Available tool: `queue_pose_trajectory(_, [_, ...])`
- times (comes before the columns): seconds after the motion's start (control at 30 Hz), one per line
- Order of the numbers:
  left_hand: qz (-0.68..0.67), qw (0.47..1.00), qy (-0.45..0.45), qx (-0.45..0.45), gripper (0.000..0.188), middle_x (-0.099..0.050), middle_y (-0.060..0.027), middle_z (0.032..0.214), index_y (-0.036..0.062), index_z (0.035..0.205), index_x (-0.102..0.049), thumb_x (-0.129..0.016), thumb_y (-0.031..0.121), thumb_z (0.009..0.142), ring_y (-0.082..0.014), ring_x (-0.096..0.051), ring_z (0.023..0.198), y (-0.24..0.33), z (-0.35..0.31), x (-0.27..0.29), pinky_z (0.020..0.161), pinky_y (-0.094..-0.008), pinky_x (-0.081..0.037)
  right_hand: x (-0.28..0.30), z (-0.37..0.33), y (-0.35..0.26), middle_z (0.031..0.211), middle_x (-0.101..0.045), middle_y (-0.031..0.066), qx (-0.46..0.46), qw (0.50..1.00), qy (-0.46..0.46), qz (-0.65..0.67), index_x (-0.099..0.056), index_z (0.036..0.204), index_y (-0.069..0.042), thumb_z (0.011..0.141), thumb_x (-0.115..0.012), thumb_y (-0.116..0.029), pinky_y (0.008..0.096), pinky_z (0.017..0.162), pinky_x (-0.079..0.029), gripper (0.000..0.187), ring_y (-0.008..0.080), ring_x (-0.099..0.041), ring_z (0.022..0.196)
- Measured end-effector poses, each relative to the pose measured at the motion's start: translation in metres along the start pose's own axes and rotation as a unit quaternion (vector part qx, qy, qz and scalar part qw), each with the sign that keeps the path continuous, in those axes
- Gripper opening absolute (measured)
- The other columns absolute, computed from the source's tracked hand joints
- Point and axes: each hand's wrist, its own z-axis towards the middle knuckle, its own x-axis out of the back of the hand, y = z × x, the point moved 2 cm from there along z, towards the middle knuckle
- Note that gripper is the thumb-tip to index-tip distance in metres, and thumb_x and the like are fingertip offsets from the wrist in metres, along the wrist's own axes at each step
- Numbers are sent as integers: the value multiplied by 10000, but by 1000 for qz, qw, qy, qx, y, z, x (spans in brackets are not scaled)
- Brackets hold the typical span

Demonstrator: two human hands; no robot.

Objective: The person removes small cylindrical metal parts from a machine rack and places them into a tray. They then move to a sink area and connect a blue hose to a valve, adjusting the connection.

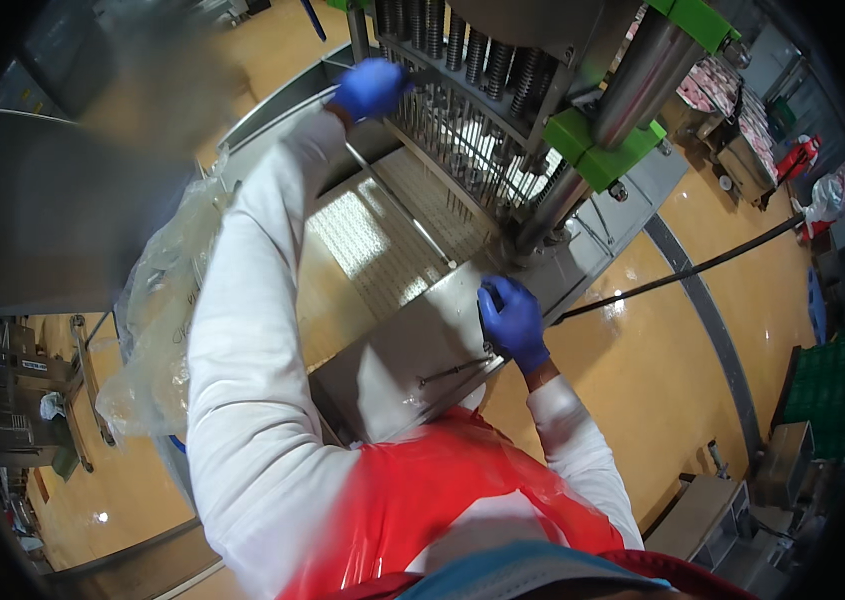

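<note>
My left hand, in a blue glove, reaches far forward to the edge of the machine's needle head. Its fingers are curled, and whatever they grip is hidden. Springs line the top of that head, with rows of thin metal needles below. My right hand, also gloved in blue, is closed at the near metal ledge. A dark piece shows at its fingers, too little of it to name. Beside that hand a thin metal rod-like tool lies on the ledge. Beneath the needles runs a perforated conveyor bed with a crosswise metal bar.
Thick steel columns with green clamps rise at the right of the machine. Clear plastic sheeting hangs along its left side. A black hose crosses toward the right. Green crates and a metal frame stand farther right.
</note>
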Motion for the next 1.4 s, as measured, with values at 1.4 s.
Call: queue_pose_trajectory(1.4, [22,1000,19,-4,326,-750,-205,1059,94,1197,-727,-555,341,1070,-403,-733,954,-4,-2,3,840,-522,-586,4,5,-7,982,-734,178,-25,999,-22,-8,-737,1131,-55,946,-712,-236,442,781,-579,260,358,-722,852])
